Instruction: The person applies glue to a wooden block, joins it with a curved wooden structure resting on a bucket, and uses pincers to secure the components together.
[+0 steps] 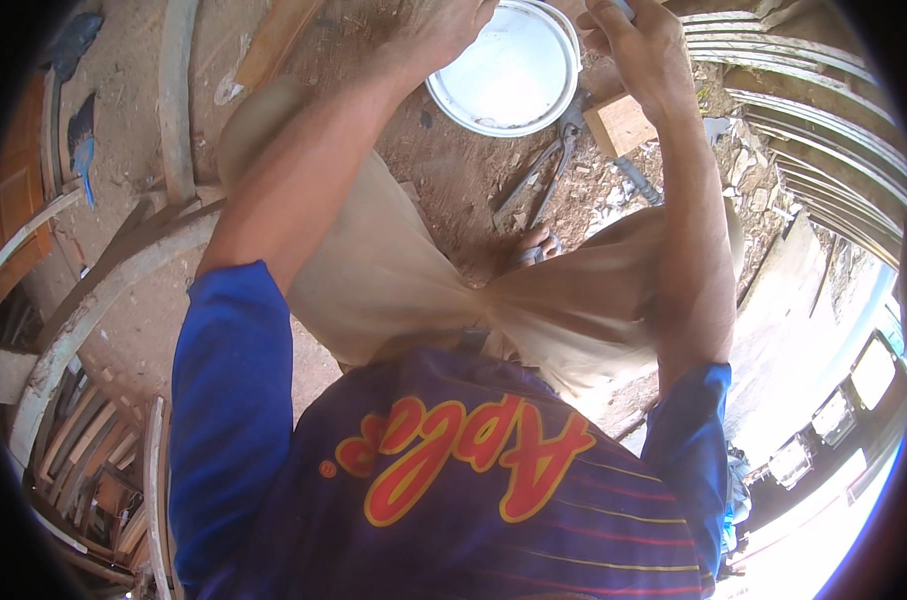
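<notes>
A round white bucket point(503, 75) stands on the dirt floor between my hands, its pale top facing up. My left hand point(443, 28) is beside its left rim, partly cut off by the upper edge, so its grip is hidden. To the right of the bucket, my right hand point(628, 40) has its fingers curled around a small pale grey thing, mostly out of view. Below the bucket lie long-handled pincers point(538, 175), jaws near the rim. A light wooden block point(621, 125) sits under my right hand, with a dark grey handle point(638, 180) beside it.
Curved wooden pieces point(178, 100) stand at the left, near a blue-handled brush point(83, 150). Stacked wood strips point(88, 440) fill the lower left. Pale slats point(803, 60) line the upper right. My foot point(540, 243) is just below the pincers, among chips and debris.
</notes>
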Tool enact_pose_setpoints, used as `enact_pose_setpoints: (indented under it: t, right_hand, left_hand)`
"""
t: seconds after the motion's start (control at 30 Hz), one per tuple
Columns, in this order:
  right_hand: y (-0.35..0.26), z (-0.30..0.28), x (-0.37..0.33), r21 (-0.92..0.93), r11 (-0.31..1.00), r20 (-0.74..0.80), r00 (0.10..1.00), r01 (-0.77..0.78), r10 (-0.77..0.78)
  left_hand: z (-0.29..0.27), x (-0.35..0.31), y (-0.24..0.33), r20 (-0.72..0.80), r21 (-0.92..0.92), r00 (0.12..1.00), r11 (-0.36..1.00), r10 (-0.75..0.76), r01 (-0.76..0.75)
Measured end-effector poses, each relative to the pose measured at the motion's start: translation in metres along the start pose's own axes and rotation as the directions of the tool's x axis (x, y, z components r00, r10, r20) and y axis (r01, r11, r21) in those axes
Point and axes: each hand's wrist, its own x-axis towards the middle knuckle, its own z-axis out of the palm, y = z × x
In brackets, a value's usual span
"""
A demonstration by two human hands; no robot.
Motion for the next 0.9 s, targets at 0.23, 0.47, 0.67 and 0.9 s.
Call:
enact_pose_setpoints:
  t: [0.23,0.47,0.67,0.9]
  right_hand:
    - [0.065,0.015,0.012,0.206,0.967,0.086,0.987,-0.148,0.133]
    - [0.098,0.044,-0.012,0.367,0.925,0.183,0.983,-0.099,0.032]
    - [0.093,0.061,-0.044,-0.050,0.957,0.271,0.926,0.287,-0.264]
    - [0.095,0.063,-0.042,-0.123,0.908,0.283,0.891,0.401,-0.355]
  left_hand:
    - [0.004,-0.003,-0.009,0.102,0.005,0.989,0.995,-0.102,0.102]
    - [0.005,0.002,-0.011,0.255,0.060,0.946,0.980,-0.201,0.192]
    - [0.004,0.000,-0.012,0.260,0.052,0.946,0.981,-0.194,0.186]
    - [0.007,-0.002,-0.019,0.248,0.087,0.958,0.988,-0.147,0.129]
